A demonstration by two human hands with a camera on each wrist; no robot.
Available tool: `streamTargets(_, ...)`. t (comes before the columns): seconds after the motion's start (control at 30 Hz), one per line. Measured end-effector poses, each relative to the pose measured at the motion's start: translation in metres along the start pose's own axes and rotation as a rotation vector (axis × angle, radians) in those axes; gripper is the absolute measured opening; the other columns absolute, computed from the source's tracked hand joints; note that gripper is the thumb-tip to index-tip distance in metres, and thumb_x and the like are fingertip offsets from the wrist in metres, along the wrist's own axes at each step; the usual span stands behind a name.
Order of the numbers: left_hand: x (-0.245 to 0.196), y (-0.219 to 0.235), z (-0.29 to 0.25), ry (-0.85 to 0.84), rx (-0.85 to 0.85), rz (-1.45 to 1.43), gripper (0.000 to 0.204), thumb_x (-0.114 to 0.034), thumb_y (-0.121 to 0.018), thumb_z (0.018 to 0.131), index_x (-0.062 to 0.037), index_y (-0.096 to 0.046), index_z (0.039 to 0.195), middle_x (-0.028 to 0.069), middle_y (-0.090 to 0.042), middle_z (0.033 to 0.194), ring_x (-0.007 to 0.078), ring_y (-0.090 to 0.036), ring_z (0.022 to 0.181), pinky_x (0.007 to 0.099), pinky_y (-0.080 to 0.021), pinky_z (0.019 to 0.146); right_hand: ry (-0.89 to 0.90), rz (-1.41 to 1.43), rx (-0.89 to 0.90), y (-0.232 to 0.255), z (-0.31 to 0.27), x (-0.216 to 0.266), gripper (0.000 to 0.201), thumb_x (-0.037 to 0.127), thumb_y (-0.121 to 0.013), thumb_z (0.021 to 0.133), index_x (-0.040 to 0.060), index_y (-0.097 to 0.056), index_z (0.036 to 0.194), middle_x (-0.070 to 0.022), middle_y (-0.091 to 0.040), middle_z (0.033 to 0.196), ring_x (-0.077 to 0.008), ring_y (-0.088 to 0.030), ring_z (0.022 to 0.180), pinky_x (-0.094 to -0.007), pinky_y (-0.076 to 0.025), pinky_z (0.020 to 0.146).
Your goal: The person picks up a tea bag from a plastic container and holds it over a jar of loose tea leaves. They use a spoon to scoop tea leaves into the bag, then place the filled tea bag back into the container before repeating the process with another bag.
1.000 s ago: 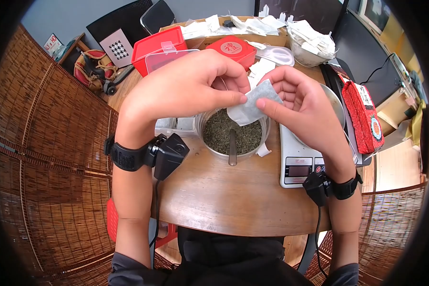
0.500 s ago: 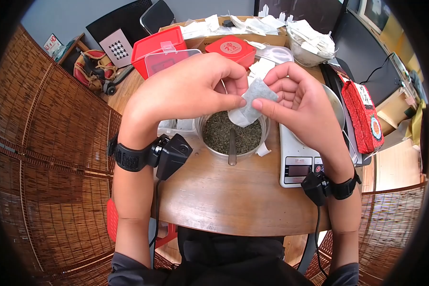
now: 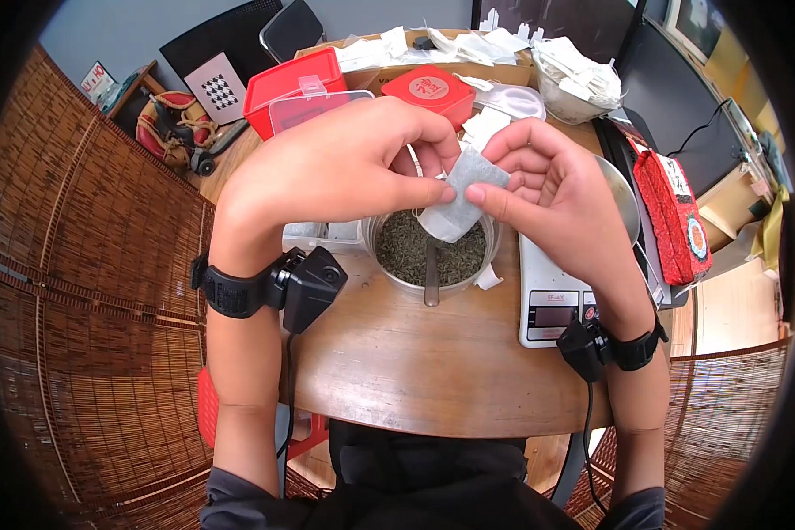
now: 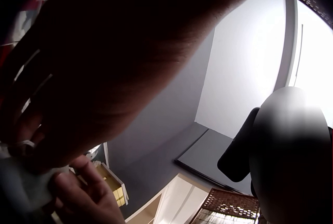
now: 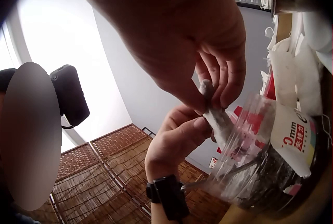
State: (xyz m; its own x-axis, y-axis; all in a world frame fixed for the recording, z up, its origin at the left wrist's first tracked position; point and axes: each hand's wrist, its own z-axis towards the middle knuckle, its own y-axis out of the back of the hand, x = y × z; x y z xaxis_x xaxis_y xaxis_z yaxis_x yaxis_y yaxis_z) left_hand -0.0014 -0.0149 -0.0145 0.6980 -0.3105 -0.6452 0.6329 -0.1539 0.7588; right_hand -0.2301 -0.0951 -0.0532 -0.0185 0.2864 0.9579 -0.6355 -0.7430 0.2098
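Note:
A small pale bag (image 3: 470, 196) is pinched by both hands above a clear round tub (image 3: 374, 243) of dark dried leaves (image 3: 411, 252). The left hand (image 3: 353, 163) grips its left side between thumb and fingers. On the upper right, the right hand (image 3: 552, 190) pinches it with thumb and bent fingers. A metal spoon (image 3: 431, 278) stands in the leaves, its handle against the near rim. In the right wrist view the bag (image 5: 221, 125) is seen edge-on beside the tub (image 5: 244, 182). The left wrist view is dark around the left hand (image 4: 93, 78).
A white scale (image 3: 543, 291) with a metal bowl stands right of the tub. Behind are red boxes (image 3: 428, 93), a bowl of white bags (image 3: 579, 84) and a cardboard box with more. A lidded clear container (image 3: 336, 231) lies left, partly under the left forearm; a red pouch (image 3: 671, 216) lies far right.
The bag has tilted and shifted slightly down and left between the fingers. Both hands keep their pinch on it, with only small movements of the left wrist.

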Motion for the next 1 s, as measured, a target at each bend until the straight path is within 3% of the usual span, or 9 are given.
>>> streamTargets(0.1, -0.0014, 0.0004, 0.0004, 0.012, 0.017, -0.012, 0.025, -0.015, -0.076, 0.093, 0.0013, -0.067, 0.111, 0.0015, -0.068, 0.089, 0.0066, -0.061, 0.083, 0.0252, -0.052, 0.075, 0.059, 0.013, -0.022, -0.0023, 0.0004, -0.0056, 0.024, 0.003, -0.078, 0.092, 0.0002, -0.059, 0.107, -0.0031, -0.072, 0.093, -0.0021, -0.067, 0.080, -0.0173, -0.054, 0.069)
streamTargets(0.67, 0.0003, -0.0017, 0.0016, 0.019, 0.035, 0.023, 0.022, -0.018, -0.074, 0.096, 0.0001, -0.062, 0.102, 0.0007, -0.063, 0.083, 0.0064, -0.058, 0.081, 0.0268, -0.050, 0.072, 0.048, 0.041, -0.038, -0.0066, -0.0027, 0.0005, 0.024, 0.003, -0.075, 0.092, -0.0011, -0.060, 0.110, -0.0009, -0.066, 0.097, -0.0020, -0.062, 0.082, -0.0187, -0.053, 0.073)
streamTargets(0.87, -0.0061, 0.0021, 0.0006, 0.050, 0.086, 0.116, 0.023, -0.017, -0.073, 0.097, 0.0002, -0.065, 0.110, 0.0013, -0.066, 0.086, 0.0070, -0.059, 0.083, 0.0260, -0.051, 0.073, 0.042, 0.046, -0.044, -0.0055, -0.0025, -0.0003, 0.022, 0.002, -0.074, 0.092, -0.0019, -0.060, 0.109, -0.0018, -0.065, 0.098, -0.0025, -0.064, 0.082, -0.0193, -0.054, 0.071)
streamTargets(1.0, -0.0026, -0.0003, 0.0000, 0.027, -0.004, -0.049, 0.026, -0.016, -0.073, 0.098, 0.0013, -0.066, 0.117, 0.0024, -0.067, 0.090, 0.0074, -0.062, 0.085, 0.0249, -0.052, 0.075, 0.040, 0.057, -0.047, -0.0065, -0.0013, -0.0010, 0.021, 0.001, -0.074, 0.093, -0.0031, -0.060, 0.108, -0.0028, -0.066, 0.098, -0.0022, -0.065, 0.080, -0.0184, -0.054, 0.070)
